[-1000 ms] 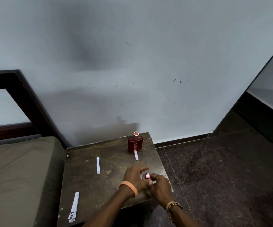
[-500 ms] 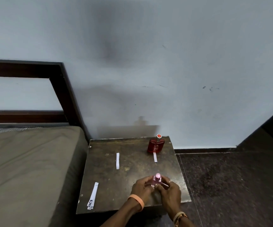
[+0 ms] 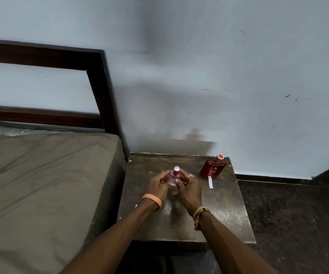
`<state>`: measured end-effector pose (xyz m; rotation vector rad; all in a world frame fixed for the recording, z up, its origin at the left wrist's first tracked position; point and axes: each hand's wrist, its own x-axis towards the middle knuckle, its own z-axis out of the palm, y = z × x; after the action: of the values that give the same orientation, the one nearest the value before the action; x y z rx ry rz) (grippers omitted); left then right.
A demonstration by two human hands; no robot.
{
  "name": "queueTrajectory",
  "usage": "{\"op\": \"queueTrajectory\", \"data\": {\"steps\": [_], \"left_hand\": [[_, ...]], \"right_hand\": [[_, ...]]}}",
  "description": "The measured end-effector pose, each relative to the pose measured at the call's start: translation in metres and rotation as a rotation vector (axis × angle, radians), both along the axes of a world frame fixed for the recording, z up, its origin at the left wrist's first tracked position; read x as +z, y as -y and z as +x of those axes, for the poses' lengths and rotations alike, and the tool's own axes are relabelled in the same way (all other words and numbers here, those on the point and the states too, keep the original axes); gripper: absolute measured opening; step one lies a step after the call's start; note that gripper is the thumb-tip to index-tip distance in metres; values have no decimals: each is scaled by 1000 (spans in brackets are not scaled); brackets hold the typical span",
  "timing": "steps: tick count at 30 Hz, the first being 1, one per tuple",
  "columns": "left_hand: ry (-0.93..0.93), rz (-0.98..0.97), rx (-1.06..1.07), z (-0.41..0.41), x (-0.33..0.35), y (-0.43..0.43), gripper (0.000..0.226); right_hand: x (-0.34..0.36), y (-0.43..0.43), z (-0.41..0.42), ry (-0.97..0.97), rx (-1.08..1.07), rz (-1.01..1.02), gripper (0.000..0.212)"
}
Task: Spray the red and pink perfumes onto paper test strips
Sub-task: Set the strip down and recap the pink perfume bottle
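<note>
You've got the pink perfume bottle [image 3: 174, 177] up between both hands now, held upright over the back-left part of the surface [image 3: 227, 212]. Half a second ago it sat lower, near the front edge, so you've lifted it and carried it toward the wall. Your left hand [image 3: 158, 185] cups it from the left and your right hand [image 3: 189, 189] from the right, fingers [image 3: 177, 181] curled and clamped on the little glass body. It's a small clear-pink bottle with a rounded pink cap on top.

The red perfume bottle [image 3: 213, 167] hasn't budged: squat, glossy, flask-shaped, silver collar with a red top, standing at the back-right corner. One white paper strip [image 3: 210, 182] lies flat just in front of it, touching or nearly touching its base. The strip that lay mid-surface earlier is hidden behind your hands, and the one at the front left is almost entirely behind your left forearm.

The surface itself is dark, scuffed and blotchy, square-ish with small fasteners at the corners. There's a peach rubbery band [image 3: 152, 200] on your left wrist and a woven bracelet [image 3: 199, 214] on the right. The bed [image 3: 41, 184] with its olive sheet butts against the left side, beside speckled dark flooring [image 3: 298, 224].
</note>
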<state>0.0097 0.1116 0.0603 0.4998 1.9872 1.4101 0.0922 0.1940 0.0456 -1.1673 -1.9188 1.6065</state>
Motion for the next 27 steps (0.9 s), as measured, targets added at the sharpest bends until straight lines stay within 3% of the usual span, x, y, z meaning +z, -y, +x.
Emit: {"op": "queueTrajectory", "data": {"steps": [10,27], "left_hand": [[83,9,86,-51,-8,-10,49],[223,35,132,-52,-18,-12,45]], "right_hand": [[-17,-14,-56,18,46,17,38],[-58,-24,-73,88,36,-19,42]]}}
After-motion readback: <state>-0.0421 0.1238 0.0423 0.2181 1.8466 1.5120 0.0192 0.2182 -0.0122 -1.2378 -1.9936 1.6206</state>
